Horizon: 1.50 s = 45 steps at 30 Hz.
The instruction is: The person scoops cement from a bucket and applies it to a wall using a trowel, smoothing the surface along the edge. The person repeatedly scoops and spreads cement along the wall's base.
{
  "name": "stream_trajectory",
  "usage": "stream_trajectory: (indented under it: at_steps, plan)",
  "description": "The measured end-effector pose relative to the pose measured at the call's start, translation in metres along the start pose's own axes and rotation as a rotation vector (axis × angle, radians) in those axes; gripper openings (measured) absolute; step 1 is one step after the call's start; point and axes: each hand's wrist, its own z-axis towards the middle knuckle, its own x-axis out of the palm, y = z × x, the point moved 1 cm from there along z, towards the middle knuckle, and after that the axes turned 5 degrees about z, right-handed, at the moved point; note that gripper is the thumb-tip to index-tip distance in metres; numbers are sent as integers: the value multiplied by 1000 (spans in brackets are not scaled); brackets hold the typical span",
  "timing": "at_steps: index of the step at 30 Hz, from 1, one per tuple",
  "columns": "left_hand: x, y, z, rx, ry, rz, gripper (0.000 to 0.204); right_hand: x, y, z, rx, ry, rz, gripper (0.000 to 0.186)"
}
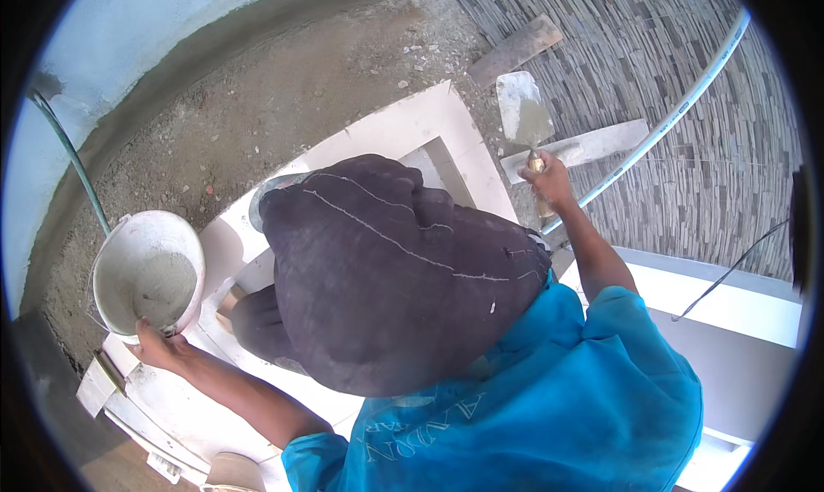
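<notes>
Holding a white bucket (198, 265), far out on the left, by its near edge with the left hand (160, 346). Fingers clamped on the rim there, but with part of the grip hidden, so no way to tell how tight. Also holding a trowel (517, 99), well to the right of the bucket and farther away, with the right hand (552, 181), fingers closed round the wooden handle. Carrying a grey lump (534, 121) on the blade, with more grey mix (163, 290) inside the bucket. Could drop the lump by tipping the blade, making a mess on the plank (605, 143) or the striped stone (669, 50), both well to the right of the bucket. Could bump the trowel on that plank by swinging too low. Could spill the mix by tugging hard with one hand on just one side of the bucket. Might catch the bucket on the green hose (74, 162), just beyond it, and tip it. Might drip on the pale tiles (412, 123), to the right of the bucket, by moving too fast. Might wobble, too, from reaching so wide with both arms.
</notes>
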Motion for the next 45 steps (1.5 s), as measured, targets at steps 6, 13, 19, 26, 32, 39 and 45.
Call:
stream_trajectory:
  at_steps: [6,13,19,26,32,39,45]
  plan:
    - [-22,-3,0,7,-37,68,68,1,-19,-7,10,62,145,27]
    - [-40,20,49,-11,-133,235,78,6,-80,-53,292,379,170,30]
    - [-14,7,56,186,54,311,62,15,-140,-107,314,351,-20,35]
    - [-5,30,99,103,39,421,61,30,-207,-155,271,263,19,60]
    - [-12,36,122,54,19,437,60,37,-208,-155,316,221,-84,60]
    - [-41,42,167,-22,-44,412,59,33,-212,-156,232,214,-164,52]
    - [-43,22,101,-139,-54,340,57,21,-222,-159,339,296,-203,61]
